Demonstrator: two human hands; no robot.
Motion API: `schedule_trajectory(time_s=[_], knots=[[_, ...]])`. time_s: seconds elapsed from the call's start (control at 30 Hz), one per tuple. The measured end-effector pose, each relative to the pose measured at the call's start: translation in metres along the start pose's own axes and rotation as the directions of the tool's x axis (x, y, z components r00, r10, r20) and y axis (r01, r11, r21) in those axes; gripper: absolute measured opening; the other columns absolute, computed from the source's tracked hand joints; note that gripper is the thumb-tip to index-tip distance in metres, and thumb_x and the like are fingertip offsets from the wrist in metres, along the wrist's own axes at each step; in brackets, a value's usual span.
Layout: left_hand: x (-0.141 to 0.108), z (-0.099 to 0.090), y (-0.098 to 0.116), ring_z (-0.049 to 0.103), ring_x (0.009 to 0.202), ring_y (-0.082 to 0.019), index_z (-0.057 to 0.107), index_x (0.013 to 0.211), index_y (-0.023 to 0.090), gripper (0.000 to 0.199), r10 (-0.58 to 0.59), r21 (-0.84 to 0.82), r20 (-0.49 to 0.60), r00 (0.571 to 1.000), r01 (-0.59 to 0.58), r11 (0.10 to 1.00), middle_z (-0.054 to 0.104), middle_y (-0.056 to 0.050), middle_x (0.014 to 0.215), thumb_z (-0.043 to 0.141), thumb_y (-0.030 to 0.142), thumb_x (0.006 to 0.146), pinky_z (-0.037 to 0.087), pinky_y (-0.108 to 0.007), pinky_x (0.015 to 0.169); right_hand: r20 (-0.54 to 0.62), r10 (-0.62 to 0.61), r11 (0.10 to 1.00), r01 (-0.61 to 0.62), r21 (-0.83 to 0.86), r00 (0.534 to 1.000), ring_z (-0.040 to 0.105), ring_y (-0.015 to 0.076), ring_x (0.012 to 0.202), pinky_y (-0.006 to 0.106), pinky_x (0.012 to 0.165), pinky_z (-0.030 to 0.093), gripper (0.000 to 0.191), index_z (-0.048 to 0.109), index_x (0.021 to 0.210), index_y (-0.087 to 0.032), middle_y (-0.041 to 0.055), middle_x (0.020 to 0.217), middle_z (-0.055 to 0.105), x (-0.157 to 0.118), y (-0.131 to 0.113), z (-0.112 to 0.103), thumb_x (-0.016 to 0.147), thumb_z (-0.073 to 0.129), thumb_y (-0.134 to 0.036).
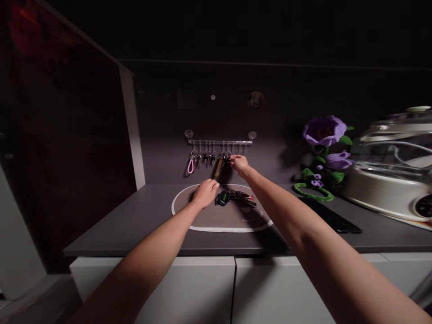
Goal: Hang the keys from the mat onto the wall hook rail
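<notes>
A clear hook rail (219, 142) is mounted on the wall and carries several hanging keys (209, 159). My right hand (239, 165) is raised to the rail, its fingers pinched on the keys of a ring (227, 158) near the hooks; the fingertips partly cover them. From that area a brown key strap (219, 167) slants down to the left. Its lower end meets the closed fingers of my left hand (205, 193), over the mat. A bunch of keys (241, 196) with a dark fob (223, 198) lies on the oval mat (195, 220).
A pink loop (191, 166) hangs at the rail's left end. On the right of the counter (135, 225) are purple artificial flowers (326, 130), a flat black slab-like object (334, 218) and a cream appliance with a clear top (381, 189). White cabinet doors (202, 288) are below.
</notes>
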State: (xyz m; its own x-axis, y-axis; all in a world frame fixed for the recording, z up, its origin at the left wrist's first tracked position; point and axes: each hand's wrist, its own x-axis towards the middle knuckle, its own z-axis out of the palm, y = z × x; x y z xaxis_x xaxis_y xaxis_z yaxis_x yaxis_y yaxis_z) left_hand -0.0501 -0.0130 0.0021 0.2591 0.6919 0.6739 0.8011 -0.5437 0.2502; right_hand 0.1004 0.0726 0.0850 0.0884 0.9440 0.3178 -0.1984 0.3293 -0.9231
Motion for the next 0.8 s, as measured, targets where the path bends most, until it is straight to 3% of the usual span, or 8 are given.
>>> schedule_trajectory(time_s=[0.43, 0.8], knots=[[-0.003, -0.007, 0.015, 0.053, 0.077, -0.014, 0.06, 0.084, 0.017, 0.02, 0.005, -0.08, -0.027, 1.0, -0.007, 0.997, 0.058, -0.004, 0.082, 0.042, 0.024, 0.082, 0.041, -0.026, 0.073, 0.03, 0.049, 0.996, -0.047, -0.071, 0.998, 0.049, 0.0053, 0.05, 0.015, 0.05, 0.039, 0.018, 0.059, 0.08, -0.011, -0.0007, 0.058, 0.058, -0.026, -0.009, -0.022, 0.065, 0.06, -0.001], [0.013, -0.016, 0.031, 0.053, 0.076, -0.014, 0.063, 0.078, 0.017, 0.015, 0.024, -0.08, 0.02, 1.0, -0.022, 0.997, 0.06, -0.004, 0.082, 0.049, 0.021, 0.076, 0.042, -0.026, 0.074, 0.102, 0.095, 0.995, -0.097, 0.013, 0.99, 0.054, 0.0061, 0.052, 0.015, 0.049, 0.041, 0.014, 0.059, 0.078, -0.012, 0.0031, 0.067, 0.064, -0.06, -0.012, -0.033, 0.067, 0.06, -0.003]])
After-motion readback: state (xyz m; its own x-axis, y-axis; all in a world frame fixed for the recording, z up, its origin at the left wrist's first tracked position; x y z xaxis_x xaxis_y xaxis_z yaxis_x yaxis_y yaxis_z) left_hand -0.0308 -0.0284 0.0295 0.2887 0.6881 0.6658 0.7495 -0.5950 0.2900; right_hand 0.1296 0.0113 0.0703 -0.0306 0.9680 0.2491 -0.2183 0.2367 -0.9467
